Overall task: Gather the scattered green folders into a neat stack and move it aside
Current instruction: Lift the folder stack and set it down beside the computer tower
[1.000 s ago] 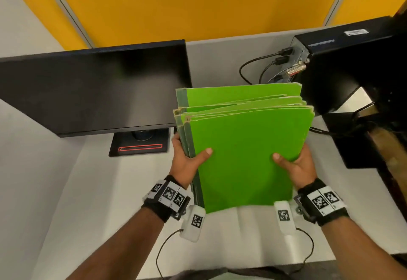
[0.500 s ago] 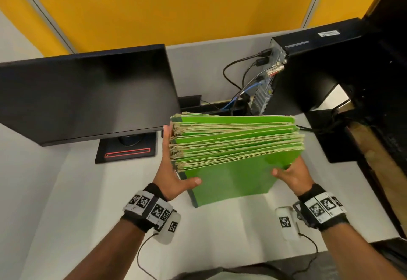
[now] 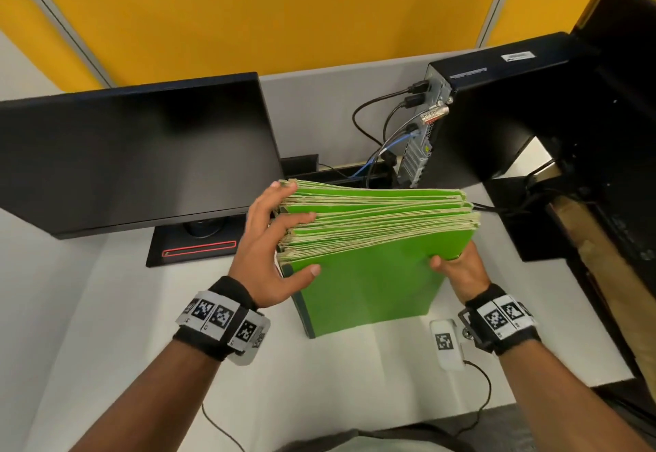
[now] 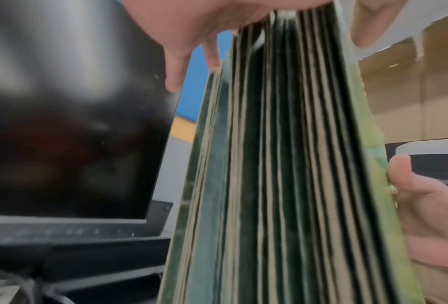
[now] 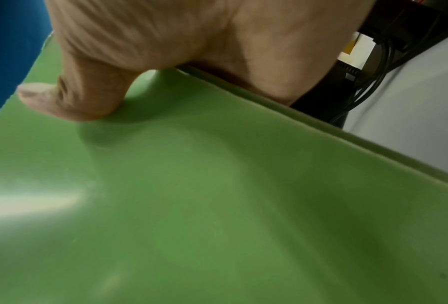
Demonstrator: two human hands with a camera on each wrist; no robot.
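two hands stand a bundle of green folders on edge on a white desk, squaring it up.

the green folders [image 3: 369,274] were held up with their flat cover facing the viewer a second ago; now the bundle has tipped back and come down, its lower edge on or just above the desk [image 3: 106,327], top edges showing as a fan of cream and green layers. this reads as knocking the edges level, so gathering looks done and the move aside is left. the left hand [image 3: 273,256] has spread, fingers fairly straight against the spine side, thumb on the front cover. the right hand [image 3: 458,274] grasps the opposite edge, thumb on the cover. the bundle sits mid-desk, between a dark monitor [image 3: 135,153] and a black computer case [image 3: 497,114]. its edges are slightly uneven, layers worn pale.
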